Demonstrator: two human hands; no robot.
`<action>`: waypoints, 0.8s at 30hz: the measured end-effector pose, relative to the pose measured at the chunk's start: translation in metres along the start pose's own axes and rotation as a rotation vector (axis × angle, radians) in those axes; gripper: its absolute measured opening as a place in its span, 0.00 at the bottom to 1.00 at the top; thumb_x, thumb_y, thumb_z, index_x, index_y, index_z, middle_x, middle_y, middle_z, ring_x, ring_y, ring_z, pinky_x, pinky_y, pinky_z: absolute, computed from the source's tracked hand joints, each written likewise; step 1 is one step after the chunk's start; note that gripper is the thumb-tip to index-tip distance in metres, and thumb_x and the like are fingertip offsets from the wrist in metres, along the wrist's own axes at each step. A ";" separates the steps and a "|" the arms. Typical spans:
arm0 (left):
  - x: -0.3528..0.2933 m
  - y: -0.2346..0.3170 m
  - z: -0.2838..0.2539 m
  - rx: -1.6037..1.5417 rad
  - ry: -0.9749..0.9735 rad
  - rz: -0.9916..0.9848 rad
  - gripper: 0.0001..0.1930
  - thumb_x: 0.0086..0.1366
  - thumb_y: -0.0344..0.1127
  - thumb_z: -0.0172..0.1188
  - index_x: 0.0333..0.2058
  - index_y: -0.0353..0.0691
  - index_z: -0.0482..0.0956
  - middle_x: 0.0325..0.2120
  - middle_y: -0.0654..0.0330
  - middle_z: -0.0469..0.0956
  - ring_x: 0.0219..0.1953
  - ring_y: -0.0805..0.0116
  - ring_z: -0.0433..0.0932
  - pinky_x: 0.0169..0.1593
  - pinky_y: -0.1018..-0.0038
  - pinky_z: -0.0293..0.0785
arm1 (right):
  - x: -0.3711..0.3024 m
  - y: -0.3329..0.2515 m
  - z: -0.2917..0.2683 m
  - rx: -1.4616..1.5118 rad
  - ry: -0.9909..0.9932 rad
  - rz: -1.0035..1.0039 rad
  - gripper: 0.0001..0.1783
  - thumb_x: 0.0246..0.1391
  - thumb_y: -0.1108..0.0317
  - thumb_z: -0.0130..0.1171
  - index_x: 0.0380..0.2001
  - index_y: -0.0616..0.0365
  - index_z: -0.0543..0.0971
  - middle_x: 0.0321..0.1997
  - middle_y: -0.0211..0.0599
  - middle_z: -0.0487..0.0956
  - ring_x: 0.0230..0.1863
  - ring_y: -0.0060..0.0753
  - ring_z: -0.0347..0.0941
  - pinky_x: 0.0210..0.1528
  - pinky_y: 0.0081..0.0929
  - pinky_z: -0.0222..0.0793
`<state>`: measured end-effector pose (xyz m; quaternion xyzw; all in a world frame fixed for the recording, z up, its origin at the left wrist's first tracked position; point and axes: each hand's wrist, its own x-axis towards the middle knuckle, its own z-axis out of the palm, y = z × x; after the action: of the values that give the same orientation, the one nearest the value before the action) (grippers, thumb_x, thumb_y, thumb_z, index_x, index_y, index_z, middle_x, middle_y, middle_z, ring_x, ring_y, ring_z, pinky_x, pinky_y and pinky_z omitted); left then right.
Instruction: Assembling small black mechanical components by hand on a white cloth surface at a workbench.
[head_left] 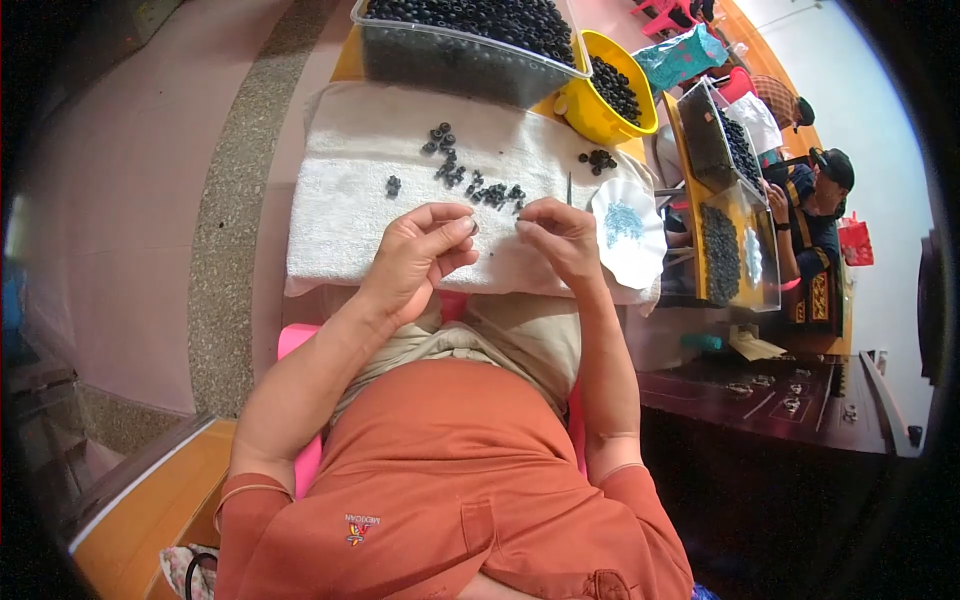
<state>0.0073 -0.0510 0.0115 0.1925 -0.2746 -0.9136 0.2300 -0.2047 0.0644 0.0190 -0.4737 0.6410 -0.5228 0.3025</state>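
Observation:
My left hand (pixel 425 250) is closed in a pinch over the front half of a white towel (pixel 340 215). A small dark round part (pixel 474 228) shows at its thumb and fingertip. Close by on the right, my right hand (pixel 562 240) is also pinched; whatever its fingertips hold is too small to make out. Just beyond both hands, several small black parts (pixel 495 194) lie in a loose row. Larger black ring-like parts (pixel 441 137) sit farther back. Beside my right hand are a thin dark tool (pixel 569 187) and a white scalloped plate (pixel 650 255) bearing small bluish bits.
At the back stands a clear bin (pixel 450 65) full of black parts, with a yellow bucket (pixel 640 120) of similar parts next to it. A small black cluster (pixel 598 161) lies near the bucket. On the right, a person (pixel 815 215) works beside other clear bins (pixel 735 245).

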 end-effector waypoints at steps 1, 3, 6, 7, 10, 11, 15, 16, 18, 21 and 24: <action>0.000 0.000 0.000 0.014 -0.009 -0.005 0.09 0.65 0.30 0.61 0.44 0.38 0.78 0.32 0.64 0.80 0.33 0.76 0.79 0.41 0.77 0.81 | -0.001 -0.008 0.003 0.122 -0.031 0.028 0.05 0.52 0.82 0.62 0.34 0.68 0.80 0.35 0.32 0.79 0.34 0.20 0.75 0.38 0.18 0.72; -0.002 0.000 0.001 0.031 -0.012 -0.022 0.09 0.65 0.30 0.62 0.43 0.38 0.78 0.32 0.64 0.79 0.33 0.77 0.78 0.41 0.77 0.80 | -0.003 -0.019 0.007 0.172 -0.048 0.046 0.06 0.51 0.83 0.62 0.34 0.68 0.80 0.36 0.35 0.79 0.35 0.23 0.76 0.38 0.20 0.74; -0.003 -0.002 0.004 0.060 -0.020 -0.054 0.10 0.64 0.31 0.63 0.43 0.37 0.78 0.32 0.65 0.79 0.34 0.77 0.77 0.41 0.77 0.80 | -0.005 -0.026 0.012 0.283 -0.087 0.078 0.07 0.50 0.83 0.63 0.35 0.69 0.80 0.38 0.38 0.79 0.36 0.27 0.78 0.39 0.25 0.78; -0.003 -0.002 0.004 0.071 -0.023 -0.066 0.10 0.64 0.31 0.63 0.43 0.37 0.78 0.33 0.65 0.79 0.34 0.77 0.77 0.41 0.77 0.80 | -0.005 -0.026 0.013 0.345 -0.114 0.092 0.07 0.50 0.83 0.64 0.35 0.70 0.80 0.38 0.40 0.79 0.37 0.29 0.78 0.40 0.27 0.80; -0.004 -0.004 0.005 0.113 -0.054 -0.066 0.10 0.65 0.32 0.62 0.44 0.38 0.77 0.33 0.65 0.79 0.34 0.77 0.79 0.41 0.78 0.80 | -0.006 -0.023 0.014 0.390 -0.174 0.090 0.08 0.50 0.82 0.64 0.35 0.69 0.80 0.39 0.41 0.78 0.36 0.31 0.78 0.41 0.30 0.81; -0.004 -0.004 0.005 0.113 -0.052 -0.065 0.10 0.65 0.32 0.62 0.44 0.38 0.77 0.33 0.65 0.79 0.34 0.77 0.79 0.41 0.78 0.80 | -0.006 -0.023 0.014 0.392 -0.176 0.091 0.08 0.50 0.82 0.64 0.35 0.69 0.80 0.39 0.41 0.78 0.36 0.31 0.78 0.41 0.30 0.81; -0.004 -0.005 0.005 0.136 -0.078 -0.077 0.10 0.65 0.32 0.62 0.44 0.37 0.77 0.36 0.64 0.80 0.36 0.77 0.78 0.41 0.77 0.80 | -0.005 -0.026 0.018 0.402 -0.215 0.081 0.08 0.50 0.82 0.65 0.36 0.69 0.80 0.38 0.42 0.79 0.37 0.32 0.79 0.40 0.29 0.81; -0.005 -0.005 0.005 0.155 -0.091 -0.080 0.10 0.65 0.31 0.62 0.43 0.37 0.77 0.36 0.63 0.80 0.36 0.77 0.79 0.42 0.77 0.80 | -0.005 -0.027 0.019 0.399 -0.227 0.074 0.08 0.50 0.82 0.65 0.36 0.69 0.80 0.37 0.42 0.79 0.37 0.32 0.79 0.40 0.29 0.80; -0.006 -0.004 0.005 0.137 -0.116 -0.088 0.09 0.65 0.31 0.62 0.43 0.37 0.77 0.37 0.63 0.80 0.37 0.76 0.79 0.42 0.76 0.80 | -0.005 -0.031 0.022 0.367 -0.238 0.072 0.08 0.51 0.82 0.65 0.36 0.69 0.80 0.37 0.42 0.79 0.37 0.32 0.79 0.41 0.28 0.80; -0.006 -0.005 0.005 0.128 -0.139 -0.094 0.09 0.65 0.31 0.62 0.43 0.37 0.77 0.38 0.62 0.80 0.38 0.75 0.79 0.42 0.76 0.80 | -0.005 -0.032 0.022 0.340 -0.258 0.062 0.07 0.51 0.82 0.64 0.36 0.69 0.80 0.36 0.42 0.79 0.37 0.32 0.79 0.41 0.27 0.79; -0.005 -0.007 0.004 0.135 -0.140 -0.093 0.08 0.65 0.30 0.61 0.42 0.36 0.77 0.38 0.61 0.80 0.38 0.74 0.79 0.43 0.75 0.80 | -0.005 -0.034 0.021 0.339 -0.279 0.054 0.07 0.51 0.82 0.64 0.36 0.69 0.81 0.36 0.42 0.79 0.37 0.31 0.79 0.41 0.26 0.79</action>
<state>0.0072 -0.0414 0.0119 0.1559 -0.3417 -0.9139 0.1541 -0.1744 0.0606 0.0457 -0.4663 0.5082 -0.5441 0.4777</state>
